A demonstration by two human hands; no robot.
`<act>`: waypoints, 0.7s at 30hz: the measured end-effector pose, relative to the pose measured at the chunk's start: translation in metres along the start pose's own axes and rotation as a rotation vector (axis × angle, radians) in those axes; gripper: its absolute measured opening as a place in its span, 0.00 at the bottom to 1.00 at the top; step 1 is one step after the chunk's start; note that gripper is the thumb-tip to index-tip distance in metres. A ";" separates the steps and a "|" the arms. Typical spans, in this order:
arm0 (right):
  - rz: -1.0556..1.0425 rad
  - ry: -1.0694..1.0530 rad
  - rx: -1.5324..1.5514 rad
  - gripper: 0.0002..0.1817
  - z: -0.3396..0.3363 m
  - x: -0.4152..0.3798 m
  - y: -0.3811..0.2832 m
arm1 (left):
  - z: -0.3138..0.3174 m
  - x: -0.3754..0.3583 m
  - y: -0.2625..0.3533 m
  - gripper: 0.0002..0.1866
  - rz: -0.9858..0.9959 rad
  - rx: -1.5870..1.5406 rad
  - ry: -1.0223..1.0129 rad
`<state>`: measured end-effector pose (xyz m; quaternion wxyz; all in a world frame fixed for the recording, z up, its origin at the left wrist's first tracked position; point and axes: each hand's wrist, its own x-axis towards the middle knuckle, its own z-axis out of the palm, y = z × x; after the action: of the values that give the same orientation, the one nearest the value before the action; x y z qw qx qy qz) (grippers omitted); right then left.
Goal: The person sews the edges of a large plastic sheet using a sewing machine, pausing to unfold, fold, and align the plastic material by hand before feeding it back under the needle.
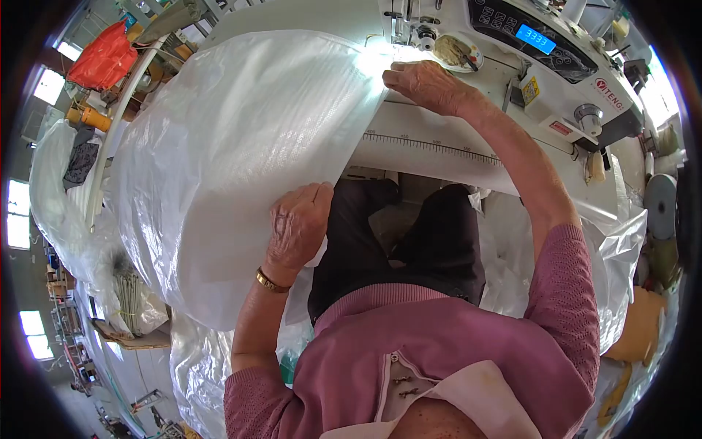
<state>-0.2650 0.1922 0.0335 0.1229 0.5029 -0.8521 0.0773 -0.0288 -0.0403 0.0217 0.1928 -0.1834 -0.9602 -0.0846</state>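
Note:
A large sheet of translucent white plastic point(241, 139) spreads over the left side of the sewing machine point(556, 95) and hangs off the front. My left hand point(298, 223) is closed on its near edge, above my lap. Up by the lit needle area point(401, 40), my right hand point(428, 84) pinches the sheet's far corner. The edge between both hands runs fairly straight. Glare hides where the sheet meets the presser foot. A small dish point(457, 53) with tangled pale thread sits just beyond my right hand.
A ruler strip point(431, 146) runs along the table's front edge. The machine's display point(536, 39) is lit blue. More clear plastic point(614, 249) hangs at the right. A red bag point(102, 57) lies at the upper left, and a bundle of thin ties point(128, 300) stands in a box below.

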 end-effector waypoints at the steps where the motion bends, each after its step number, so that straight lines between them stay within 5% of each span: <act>1: 0.001 0.000 0.001 0.05 0.004 -0.001 0.002 | -0.001 0.001 0.001 0.04 -0.017 -0.010 -0.011; 3: -0.129 0.191 -0.130 0.05 0.012 -0.003 0.005 | -0.004 0.005 0.006 0.03 -0.034 -0.017 -0.026; 6: -0.187 0.193 -0.185 0.07 0.014 -0.002 0.011 | -0.008 0.009 0.015 0.01 -0.079 0.009 -0.039; 14: -0.079 0.146 0.025 0.05 0.015 0.007 0.014 | -0.025 0.003 0.030 0.27 -0.070 -0.021 -0.101; 21: 0.013 0.139 0.091 0.06 0.009 0.010 0.002 | -0.012 -0.004 0.032 0.26 -0.127 -0.031 -0.127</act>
<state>-0.2729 0.1830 0.0271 0.1582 0.4960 -0.8403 0.1511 -0.0088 -0.0150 0.0338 0.1229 -0.1301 -0.9788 -0.0997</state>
